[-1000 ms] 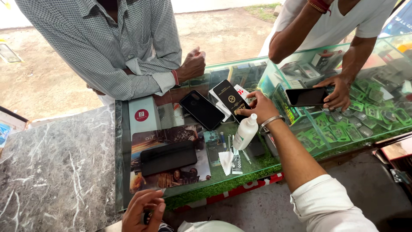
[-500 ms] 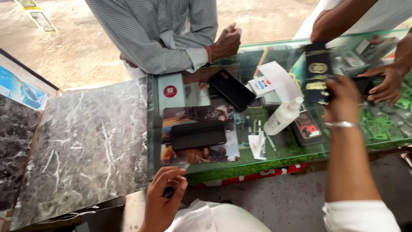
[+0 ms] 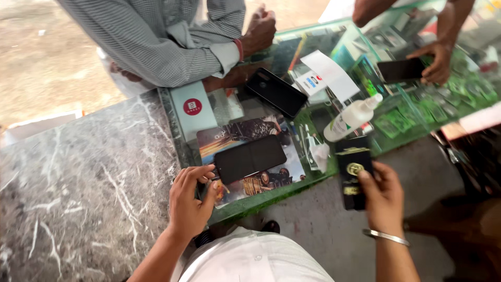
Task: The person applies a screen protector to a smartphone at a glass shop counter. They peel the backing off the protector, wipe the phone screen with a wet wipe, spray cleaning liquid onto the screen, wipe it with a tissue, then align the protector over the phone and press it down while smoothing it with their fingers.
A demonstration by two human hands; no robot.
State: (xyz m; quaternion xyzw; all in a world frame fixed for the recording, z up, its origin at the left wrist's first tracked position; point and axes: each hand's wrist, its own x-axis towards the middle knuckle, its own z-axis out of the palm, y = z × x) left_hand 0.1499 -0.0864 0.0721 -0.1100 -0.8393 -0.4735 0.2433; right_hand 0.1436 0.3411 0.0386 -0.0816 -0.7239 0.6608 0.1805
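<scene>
So your right hand (image 3: pixel 385 196), lower right of the frame, has its fingers wrapped around a small black box (image 3: pixel 353 172) with a gold round emblem on the front. You're holding it upright off the edge of the glass counter (image 3: pixel 412 122), thumb pressed on the front face, and there's a metal bangle (image 3: pixel 385 237) on that wrist.

Your left hand (image 3: pixel 190 201) sits lower centre-left, right where the grey marble slab (image 3: pixel 83 177) meets the glass. The fingers are curled and the tips are pinching at the left end of a black phone (image 3: pixel 250 159), which lies flat, screen up, on a printed picture mat (image 3: pixel 245 156). I can't tell whether you've really got hold of it or are just touching the corner.

Around that: a second black phone (image 3: pixel 276 92) lies at an angle further up the counter, middle of the frame, with a white card (image 3: pixel 329 73) just to its right. A white plastic bottle (image 3: pixel 352 117) lies tipped over between that card and your box. A pale flat box with a red round mark (image 3: pixel 193 109) sits at the upper left of the glass.

Across the counter, a person in a checked shirt leans on it with a fist (image 3: pixel 261 28) near the top centre. In the upper right, another person's hand (image 3: pixel 436 60) rests on a third dark phone (image 3: pixel 399 69) lying on the glass.
</scene>
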